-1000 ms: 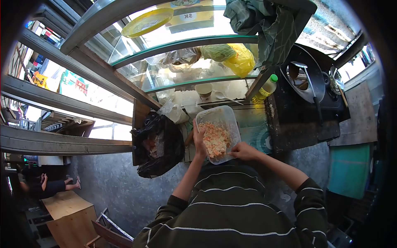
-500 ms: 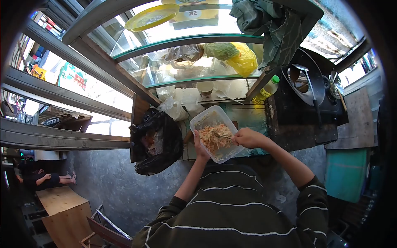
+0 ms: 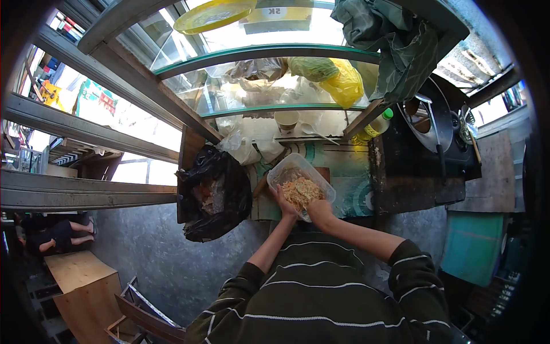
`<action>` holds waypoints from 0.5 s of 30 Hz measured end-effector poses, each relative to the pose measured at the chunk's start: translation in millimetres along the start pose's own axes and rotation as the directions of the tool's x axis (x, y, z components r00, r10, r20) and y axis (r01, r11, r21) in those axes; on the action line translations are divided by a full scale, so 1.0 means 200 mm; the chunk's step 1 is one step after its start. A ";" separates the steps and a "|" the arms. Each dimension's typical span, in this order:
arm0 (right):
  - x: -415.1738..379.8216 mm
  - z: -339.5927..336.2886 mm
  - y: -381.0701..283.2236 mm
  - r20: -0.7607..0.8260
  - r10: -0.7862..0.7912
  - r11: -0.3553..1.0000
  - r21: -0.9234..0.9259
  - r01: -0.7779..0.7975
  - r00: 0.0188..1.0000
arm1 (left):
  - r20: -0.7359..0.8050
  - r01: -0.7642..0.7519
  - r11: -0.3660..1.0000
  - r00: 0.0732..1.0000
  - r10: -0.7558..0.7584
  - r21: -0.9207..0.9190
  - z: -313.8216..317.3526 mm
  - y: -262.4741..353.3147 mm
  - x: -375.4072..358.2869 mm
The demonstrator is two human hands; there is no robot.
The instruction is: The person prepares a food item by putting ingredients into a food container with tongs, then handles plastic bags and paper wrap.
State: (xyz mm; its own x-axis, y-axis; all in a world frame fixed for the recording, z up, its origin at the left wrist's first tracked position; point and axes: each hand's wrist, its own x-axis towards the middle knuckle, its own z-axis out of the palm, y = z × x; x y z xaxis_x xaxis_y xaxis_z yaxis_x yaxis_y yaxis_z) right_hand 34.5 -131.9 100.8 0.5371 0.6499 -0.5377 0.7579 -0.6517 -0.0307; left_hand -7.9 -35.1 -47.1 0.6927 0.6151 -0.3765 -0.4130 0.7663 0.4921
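A translucent plastic container (image 3: pixel 281 168) is tilted over the front of the counter, holding an orange and pale shredded food mixture (image 3: pixel 301 190). My left hand (image 3: pixel 286 205) grips the container's left lower side, with the thumb against the wall. At the lower right of the container, my right hand (image 3: pixel 319 211) reaches over the rim into the mixture, its fingers closed. Whatever those fingers hold is hidden by the hand and the food. Beside the container on the left lies a wooden handle (image 3: pixel 260 187), partly covered.
A black plastic bag (image 3: pixel 229 192) stands left of the container. Behind are a paper cup (image 3: pixel 286 121), a white spoon (image 3: pixel 316 132) and a green-capped bottle (image 3: pixel 375 127). A wok (image 3: pixel 441 120) sits on the stove at right. Glass shelves rise ahead; a person (image 3: pixel 54 238) sits far left.
My right hand has moved left and down, closer to my body, and now sits lower against the mixture. The container has turned slightly and shifted a little right.
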 end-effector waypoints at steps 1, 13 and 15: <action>0.00 0.00 -0.04 0.011 0.007 1.000 -0.025 -0.006 1.000 | -0.009 0.002 1.000 1.000 -0.002 0.000 -0.01 -0.01 -0.01; -0.12 -0.27 0.17 0.119 -0.334 0.941 -0.018 0.339 0.935 | -0.097 -0.045 0.982 0.993 0.063 0.183 0.11 0.07 -0.04; -0.11 -0.38 0.20 0.047 -0.211 0.977 0.003 0.211 0.976 | -0.114 -0.054 0.965 0.990 0.086 0.258 0.13 0.09 -0.05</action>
State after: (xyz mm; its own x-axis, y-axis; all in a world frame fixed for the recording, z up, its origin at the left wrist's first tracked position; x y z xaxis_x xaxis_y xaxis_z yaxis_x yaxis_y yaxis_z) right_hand 80.1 -142.5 175.2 0.3470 0.7535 -0.5584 0.8532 -0.5008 -0.1456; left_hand -7.5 -33.1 -15.0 0.5825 0.6959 -0.4199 -0.2831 0.6580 0.6978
